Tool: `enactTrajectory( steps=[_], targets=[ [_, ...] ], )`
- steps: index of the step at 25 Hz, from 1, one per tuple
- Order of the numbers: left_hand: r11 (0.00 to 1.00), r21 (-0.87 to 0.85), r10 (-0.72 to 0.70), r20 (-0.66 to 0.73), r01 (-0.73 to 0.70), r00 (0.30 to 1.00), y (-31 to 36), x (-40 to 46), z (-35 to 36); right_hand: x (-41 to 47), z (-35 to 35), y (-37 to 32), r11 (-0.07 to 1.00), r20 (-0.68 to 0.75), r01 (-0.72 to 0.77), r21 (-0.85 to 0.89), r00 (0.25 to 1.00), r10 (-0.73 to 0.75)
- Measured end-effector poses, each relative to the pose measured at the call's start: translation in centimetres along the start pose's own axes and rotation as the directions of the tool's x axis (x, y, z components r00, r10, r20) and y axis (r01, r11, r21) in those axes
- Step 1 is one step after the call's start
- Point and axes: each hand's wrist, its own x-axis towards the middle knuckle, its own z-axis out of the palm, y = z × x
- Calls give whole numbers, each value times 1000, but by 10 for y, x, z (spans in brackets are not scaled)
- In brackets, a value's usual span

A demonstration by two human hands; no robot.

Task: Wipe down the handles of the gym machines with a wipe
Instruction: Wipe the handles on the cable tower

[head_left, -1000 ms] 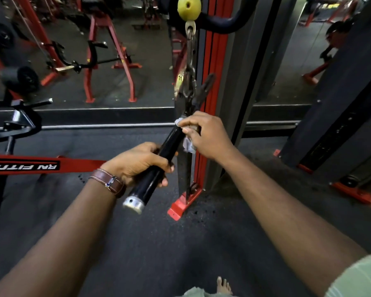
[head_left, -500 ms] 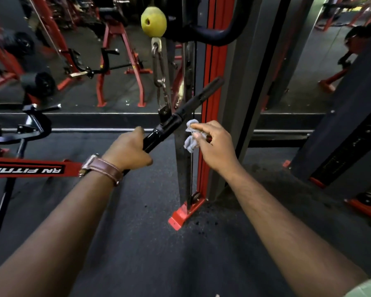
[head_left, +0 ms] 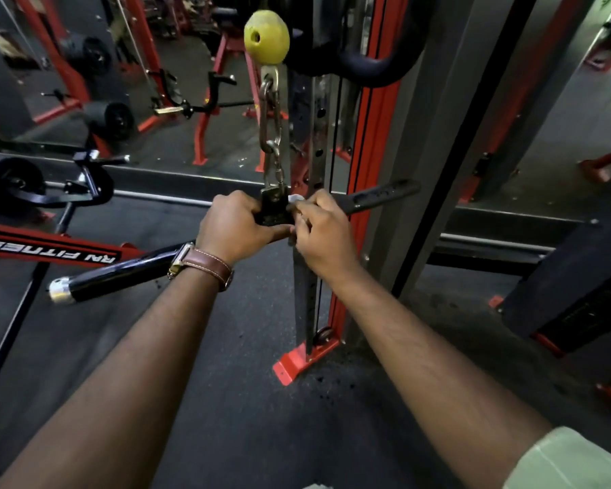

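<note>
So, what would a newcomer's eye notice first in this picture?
Probably the yellow ball at top centre, with the chain hanging below it. At mid-frame, the left hand grips the black cable bar near its swivel, while the right hand pinches a white wipe against it.

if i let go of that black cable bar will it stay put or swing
Probably swings: the bar hangs from a single chain, so it can pivot and tilt. It looks rigid and fairly heavy, with a metal end cap; the left hand steadies it.
</note>
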Motion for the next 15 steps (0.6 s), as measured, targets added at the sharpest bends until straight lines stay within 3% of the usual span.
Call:
enactTrajectory(
  steps=[2, 5, 6, 11, 12, 15],
  targets=[
    [1000, 24, 20, -32, -19, 999, 4, -7, -1, 3, -10, 14, 995, -9, 10, -100, 1000, -11],
    [998, 56, 29, -62, -25, 998, 6, -13, 2, 7, -34, 40, 938, -51, -218, -270, 976, 212],
    [997, 65, 33, -71, -29, 997, 6, -13, 2, 5, -35, 38, 925, -76, -237, -297, 971, 225],
    [988, 136, 89, -115, -73, 989, 2, -15, -4, -22, -11, 2, 971, 147, 10, -240, 989, 26],
    [987, 135, 97, -113, -81, 989, 1, -16, -6, -20, -18, 11, 958, 142, -33, -284, 987, 76],
    [979, 184, 108, -105, -88, 989, -6, -15, -9, -15, -34, 31, 896, -66, -238, -376, 971, 230]
  ],
)
